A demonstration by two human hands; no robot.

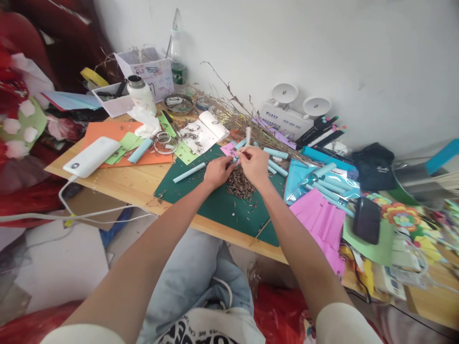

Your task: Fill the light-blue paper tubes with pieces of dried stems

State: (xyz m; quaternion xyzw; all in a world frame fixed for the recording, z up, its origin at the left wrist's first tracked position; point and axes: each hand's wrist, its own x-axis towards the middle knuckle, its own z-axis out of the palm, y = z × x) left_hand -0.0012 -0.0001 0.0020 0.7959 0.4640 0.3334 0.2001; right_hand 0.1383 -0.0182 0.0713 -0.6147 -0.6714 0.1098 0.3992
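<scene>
Both of my hands meet over a dark green cutting mat (215,203) on a wooden table (122,179). My left hand (217,171) is closed in a pinch on a thin dry twig. My right hand (255,165) is closed too, fingers pressed on the same twig, with a small white roll (248,135) sticking up just above it. Under my hands lies a heap of dried plant bits (239,184). A pale blue paper roll (189,172) lies on the mat left of my left hand, and more of them (276,153) lie behind my right hand.
A white power bank (91,156) with cable lies on orange paper (107,131) at the left. Dry branches (229,107), a white bottle (141,95) and boxes stand at the back. Pink paper (321,220), blue rolls (328,184), a black device (366,220) and craft clutter fill the right.
</scene>
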